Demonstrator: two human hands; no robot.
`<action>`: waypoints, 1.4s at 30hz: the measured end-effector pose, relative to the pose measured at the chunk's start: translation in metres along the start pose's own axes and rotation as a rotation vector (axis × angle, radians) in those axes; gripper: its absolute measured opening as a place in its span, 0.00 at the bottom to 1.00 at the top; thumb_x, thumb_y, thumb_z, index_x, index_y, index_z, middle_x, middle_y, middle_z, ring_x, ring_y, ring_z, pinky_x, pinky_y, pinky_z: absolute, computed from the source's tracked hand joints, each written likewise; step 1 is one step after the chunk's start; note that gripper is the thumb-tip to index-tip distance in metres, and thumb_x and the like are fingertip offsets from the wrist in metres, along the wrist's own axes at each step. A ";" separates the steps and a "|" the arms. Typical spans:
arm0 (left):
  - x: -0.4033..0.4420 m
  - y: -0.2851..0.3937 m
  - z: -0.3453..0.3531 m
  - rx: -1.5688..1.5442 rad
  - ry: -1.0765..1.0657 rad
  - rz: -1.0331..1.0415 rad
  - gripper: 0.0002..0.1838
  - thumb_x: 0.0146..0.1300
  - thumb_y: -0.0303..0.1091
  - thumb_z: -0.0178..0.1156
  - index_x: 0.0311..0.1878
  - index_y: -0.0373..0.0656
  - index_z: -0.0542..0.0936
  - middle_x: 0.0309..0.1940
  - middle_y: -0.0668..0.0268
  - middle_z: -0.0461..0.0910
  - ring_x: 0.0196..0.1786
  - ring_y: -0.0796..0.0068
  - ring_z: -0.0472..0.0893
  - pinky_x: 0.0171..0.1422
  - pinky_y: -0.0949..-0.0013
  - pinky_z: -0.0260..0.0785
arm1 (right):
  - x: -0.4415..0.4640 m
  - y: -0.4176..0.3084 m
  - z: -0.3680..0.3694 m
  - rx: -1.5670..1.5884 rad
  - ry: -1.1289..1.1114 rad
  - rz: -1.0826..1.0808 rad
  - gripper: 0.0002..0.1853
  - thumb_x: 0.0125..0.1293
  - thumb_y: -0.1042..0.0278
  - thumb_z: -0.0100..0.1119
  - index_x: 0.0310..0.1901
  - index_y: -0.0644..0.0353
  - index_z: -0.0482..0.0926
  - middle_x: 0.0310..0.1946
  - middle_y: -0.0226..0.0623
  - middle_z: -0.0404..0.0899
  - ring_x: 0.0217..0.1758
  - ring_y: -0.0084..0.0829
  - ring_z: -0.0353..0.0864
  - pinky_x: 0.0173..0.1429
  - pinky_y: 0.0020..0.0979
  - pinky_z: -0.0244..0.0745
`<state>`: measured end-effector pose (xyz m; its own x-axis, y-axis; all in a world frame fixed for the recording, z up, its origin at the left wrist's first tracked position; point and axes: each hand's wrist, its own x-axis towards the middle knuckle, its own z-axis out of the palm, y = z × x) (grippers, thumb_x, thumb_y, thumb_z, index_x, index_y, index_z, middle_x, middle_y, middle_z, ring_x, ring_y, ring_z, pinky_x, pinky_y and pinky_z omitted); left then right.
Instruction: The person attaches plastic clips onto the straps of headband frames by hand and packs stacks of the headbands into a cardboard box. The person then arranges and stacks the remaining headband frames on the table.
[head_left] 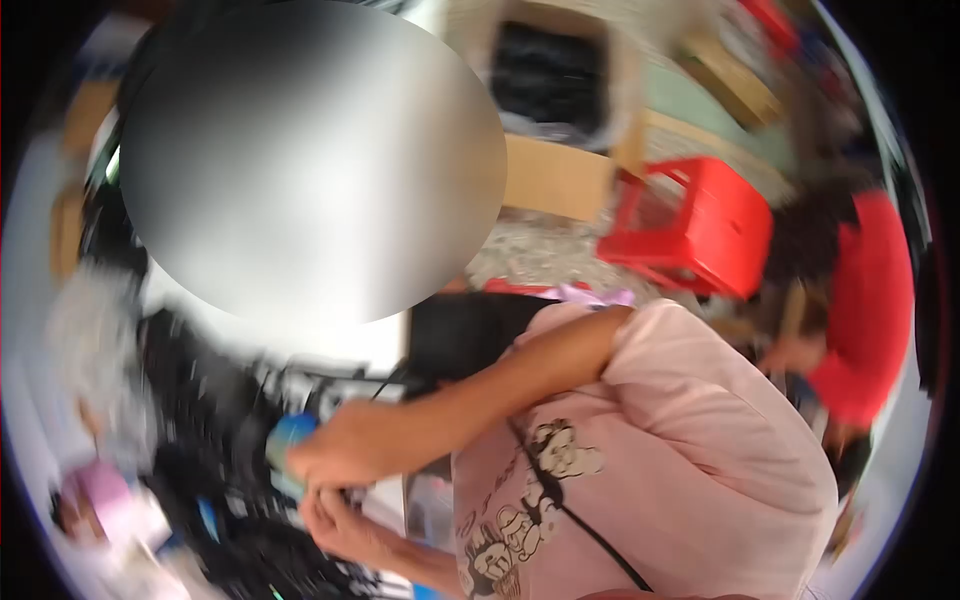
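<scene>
The right hand (355,442) curls its fingers closed on a blurred blue-green object (285,437) at its fingertips; the left hand (343,524) sits just beside, fingers bent, its hold impossible to tell. Beyond the object spreads a black heap (205,400); well apart, behind the right arm, stands a red stool (735,220).

Bright but motion-blurred, with fisheye curvature and black corners
</scene>
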<state>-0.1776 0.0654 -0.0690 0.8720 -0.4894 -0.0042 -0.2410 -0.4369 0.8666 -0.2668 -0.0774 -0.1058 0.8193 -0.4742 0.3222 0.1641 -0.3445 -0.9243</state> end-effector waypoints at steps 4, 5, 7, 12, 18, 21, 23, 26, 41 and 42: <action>0.003 -0.007 -0.010 -0.129 -0.066 -0.008 0.10 0.70 0.22 0.63 0.53 0.33 0.80 0.41 0.67 0.81 0.42 0.81 0.77 0.50 0.75 0.70 | -0.011 -0.009 -0.029 -0.017 -0.043 -0.066 0.12 0.73 0.55 0.60 0.51 0.48 0.84 0.37 0.25 0.85 0.43 0.33 0.87 0.41 0.32 0.80; 0.002 -0.007 -0.007 -0.204 -0.099 0.022 0.10 0.70 0.21 0.62 0.53 0.33 0.80 0.42 0.67 0.81 0.43 0.80 0.78 0.52 0.75 0.70 | -0.013 -0.016 -0.049 -0.145 -0.096 -0.034 0.12 0.72 0.57 0.63 0.51 0.50 0.84 0.40 0.27 0.86 0.42 0.35 0.88 0.41 0.33 0.82; -0.003 -0.005 0.001 -0.241 -0.114 0.045 0.12 0.71 0.20 0.60 0.56 0.33 0.80 0.49 0.66 0.80 0.47 0.80 0.79 0.54 0.76 0.70 | -0.022 0.010 -0.073 -0.439 0.187 -0.361 0.10 0.69 0.66 0.67 0.50 0.54 0.86 0.40 0.36 0.88 0.35 0.37 0.88 0.36 0.33 0.82; 0.003 -0.002 0.004 -0.025 -0.176 0.149 0.10 0.71 0.19 0.60 0.53 0.33 0.82 0.47 0.68 0.79 0.47 0.81 0.78 0.54 0.77 0.70 | 0.000 0.027 -0.158 -0.578 0.432 0.003 0.09 0.70 0.73 0.63 0.50 0.59 0.85 0.36 0.32 0.86 0.33 0.20 0.82 0.38 0.25 0.76; 0.014 -0.002 0.011 -0.034 -0.119 0.183 0.08 0.67 0.20 0.63 0.48 0.36 0.84 0.45 0.66 0.80 0.42 0.79 0.77 0.48 0.75 0.70 | 0.030 0.062 -0.184 -0.743 0.250 -0.075 0.11 0.69 0.69 0.66 0.51 0.56 0.85 0.41 0.35 0.85 0.36 0.31 0.84 0.42 0.30 0.80; 0.015 -0.005 0.015 -0.009 -0.092 0.213 0.08 0.67 0.20 0.64 0.48 0.36 0.84 0.44 0.65 0.80 0.44 0.77 0.77 0.50 0.74 0.70 | 0.046 0.075 -0.183 -0.779 0.194 -0.158 0.12 0.69 0.69 0.67 0.53 0.55 0.85 0.42 0.34 0.85 0.36 0.31 0.85 0.42 0.29 0.79; 0.014 -0.005 0.016 0.028 -0.078 0.271 0.07 0.67 0.20 0.64 0.47 0.36 0.84 0.44 0.64 0.80 0.45 0.75 0.78 0.52 0.73 0.71 | 0.058 0.082 -0.183 -0.776 0.149 -0.192 0.13 0.68 0.68 0.67 0.54 0.53 0.86 0.41 0.33 0.84 0.37 0.31 0.86 0.42 0.29 0.80; 0.014 -0.013 0.016 0.084 -0.087 0.266 0.07 0.69 0.21 0.63 0.48 0.36 0.83 0.45 0.65 0.80 0.45 0.76 0.78 0.52 0.73 0.71 | 0.067 0.083 -0.184 -0.742 0.112 -0.257 0.15 0.64 0.71 0.66 0.52 0.59 0.85 0.36 0.41 0.84 0.37 0.35 0.87 0.42 0.34 0.81; 0.007 -0.013 0.029 0.223 -0.034 0.300 0.07 0.74 0.27 0.63 0.49 0.34 0.82 0.42 0.67 0.81 0.44 0.77 0.79 0.50 0.74 0.73 | 0.067 0.088 -0.193 -0.679 0.063 -0.455 0.11 0.61 0.73 0.64 0.45 0.65 0.83 0.33 0.48 0.82 0.38 0.46 0.85 0.43 0.40 0.79; 0.007 -0.012 0.029 0.223 -0.050 0.321 0.07 0.74 0.26 0.62 0.49 0.33 0.82 0.43 0.67 0.80 0.44 0.78 0.78 0.50 0.74 0.73 | 0.063 0.078 -0.198 -0.617 0.054 -0.430 0.14 0.59 0.74 0.64 0.47 0.65 0.86 0.33 0.51 0.83 0.38 0.47 0.86 0.45 0.40 0.80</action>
<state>-0.1813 0.0452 -0.0943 0.7169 -0.6616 0.2199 -0.5891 -0.4062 0.6985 -0.3113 -0.2951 -0.1171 0.7217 -0.2291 0.6532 0.1129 -0.8920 -0.4377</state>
